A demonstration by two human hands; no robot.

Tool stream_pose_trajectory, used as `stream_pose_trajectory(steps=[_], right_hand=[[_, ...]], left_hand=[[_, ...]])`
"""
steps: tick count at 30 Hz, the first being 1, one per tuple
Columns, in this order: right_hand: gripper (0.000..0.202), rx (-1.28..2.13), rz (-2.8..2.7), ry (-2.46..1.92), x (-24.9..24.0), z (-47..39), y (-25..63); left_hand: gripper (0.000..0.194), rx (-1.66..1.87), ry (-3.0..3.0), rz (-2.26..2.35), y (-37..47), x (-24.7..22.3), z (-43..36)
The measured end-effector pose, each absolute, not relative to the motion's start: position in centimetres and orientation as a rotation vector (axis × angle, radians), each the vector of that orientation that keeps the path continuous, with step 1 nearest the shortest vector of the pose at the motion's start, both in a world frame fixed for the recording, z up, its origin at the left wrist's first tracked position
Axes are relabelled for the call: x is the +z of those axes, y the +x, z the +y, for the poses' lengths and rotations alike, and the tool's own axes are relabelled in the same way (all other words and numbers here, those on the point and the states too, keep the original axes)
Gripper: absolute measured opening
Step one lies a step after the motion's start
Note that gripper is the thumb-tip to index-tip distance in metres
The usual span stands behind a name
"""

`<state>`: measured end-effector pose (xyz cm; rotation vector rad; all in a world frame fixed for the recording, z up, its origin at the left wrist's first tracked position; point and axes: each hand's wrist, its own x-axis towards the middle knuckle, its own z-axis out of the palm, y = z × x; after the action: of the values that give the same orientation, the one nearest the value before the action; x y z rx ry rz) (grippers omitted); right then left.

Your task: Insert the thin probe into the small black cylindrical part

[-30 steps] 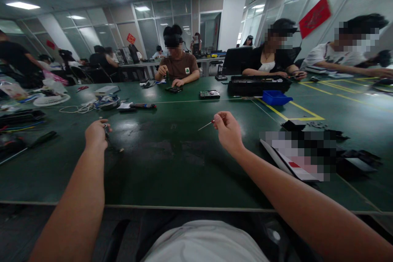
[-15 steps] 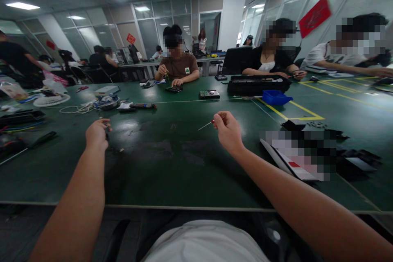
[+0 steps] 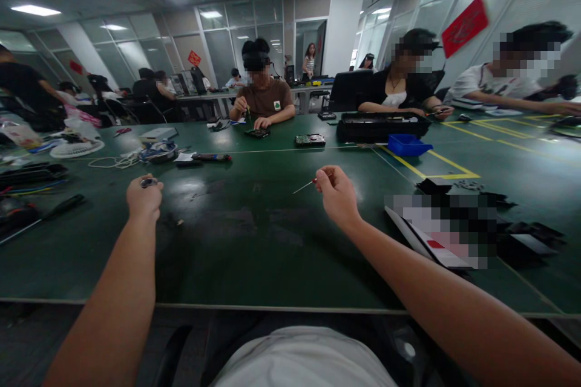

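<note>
My left hand [image 3: 143, 199] is closed around a small round object with a shiny, ring-like rim [image 3: 148, 182], its dark middle facing up; its exact kind is too small to tell. In my right hand [image 3: 338, 193], fingertips pinch a small screwdriver [image 3: 303, 186] by its red end, and its thin metal shaft points left. Most of the screwdriver's handle is hidden by the fingers. Both hands are held apart over the green table [image 3: 227, 266]. Beyond the left hand lies a dark pen-like tool [image 3: 212, 158] with a red tip.
A circuit-board drive [image 3: 310, 140], a long black casing [image 3: 384, 127] and a blue tray [image 3: 408, 145] lie farther back. Black parts [image 3: 529, 242] lie at right. A long screwdriver [image 3: 63, 207] and a cable bundle [image 3: 157, 152] are at left. Co-workers sit across the table.
My left hand has turned, so the round object in its grip now shows on top. The right hand and its screwdriver have barely moved.
</note>
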<state>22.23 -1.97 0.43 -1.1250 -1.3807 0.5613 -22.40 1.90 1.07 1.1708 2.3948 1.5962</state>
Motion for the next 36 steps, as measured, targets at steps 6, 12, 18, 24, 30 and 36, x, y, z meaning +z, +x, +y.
stream_pose_trajectory(steps=[6,12,18,24,30,36], right_hand=[[0.024,0.581,-1.398,-1.123,0.4,-1.9,22.1],[0.025,0.674,-1.45,-1.117,0.1,-1.6,22.0],[0.024,0.737,-1.457,-1.036,0.4,-2.1,21.9],[0.024,0.821,-1.413,-0.928,0.4,-2.0,21.7],[0.021,0.724,-1.449,-1.004,0.0,-1.7,21.9],[0.02,0.655,-1.497,-1.114,0.2,-2.0,21.8]], left_hand=[[0.027,1.406,1.182,2.367,-21.4,1.0,1.8],[0.03,1.097,1.599,2.224,-15.2,2.3,1.5],[0.024,0.816,2.066,1.703,-6.5,3.4,0.4],[0.021,0.751,2.18,1.376,-0.4,2.6,0.1],[0.024,0.844,2.122,1.357,1.5,0.9,0.5],[0.029,0.874,2.151,1.349,1.0,-0.3,0.1]])
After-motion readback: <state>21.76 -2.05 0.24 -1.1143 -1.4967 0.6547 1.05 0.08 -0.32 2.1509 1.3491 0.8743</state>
